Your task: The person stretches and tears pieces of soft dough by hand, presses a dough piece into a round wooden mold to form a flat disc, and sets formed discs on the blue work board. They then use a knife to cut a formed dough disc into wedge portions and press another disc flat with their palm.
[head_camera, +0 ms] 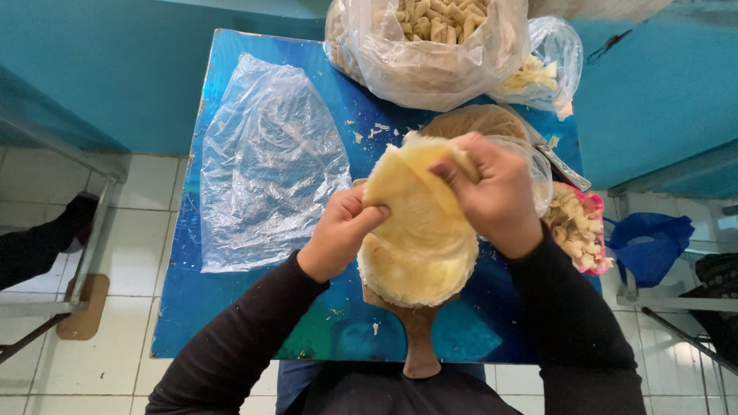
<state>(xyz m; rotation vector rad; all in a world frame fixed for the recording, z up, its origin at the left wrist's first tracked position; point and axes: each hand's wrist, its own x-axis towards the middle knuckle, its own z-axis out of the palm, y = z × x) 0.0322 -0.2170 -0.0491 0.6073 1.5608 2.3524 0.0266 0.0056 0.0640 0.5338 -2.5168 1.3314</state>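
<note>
Left hand (337, 234): fingers pinching the left edge of a thin yellow dough sheet (410, 197), thumb on top.
Right hand (494, 192): fingers curled and pressed together over the sheet's far right edge, folding it inward.
Dough sheet: held up between both hands, just above a stack of round dough sheets (417, 272), its near part touching the stack.
Stack: rests on a wooden board (419, 338) whose handle points toward the person, near the middle of the blue surface (224, 313).
Left of the hands: a flat clear plastic sheet (267, 162) lying on the surface, nothing on it.
Far side: a large clear bag of pale finger-shaped pieces (436, 30), with a smaller bag of pale chunks (541, 67) to its right.
Right of the hands: a pink bowl of chopped pieces (581, 227); just beyond it a metal utensil (562, 166).
Progress, as judged: one sheet is lifted and partly folded; the stack beneath looks thick, so most sheets appear unhandled. No finished folded piece is visible on the surface.
Hidden or unclear: whether any filling sits inside the fold; the right palm covers it. A round brownish item behind the right hand is mostly blocked. The big bag is cut off by the top edge.
</note>
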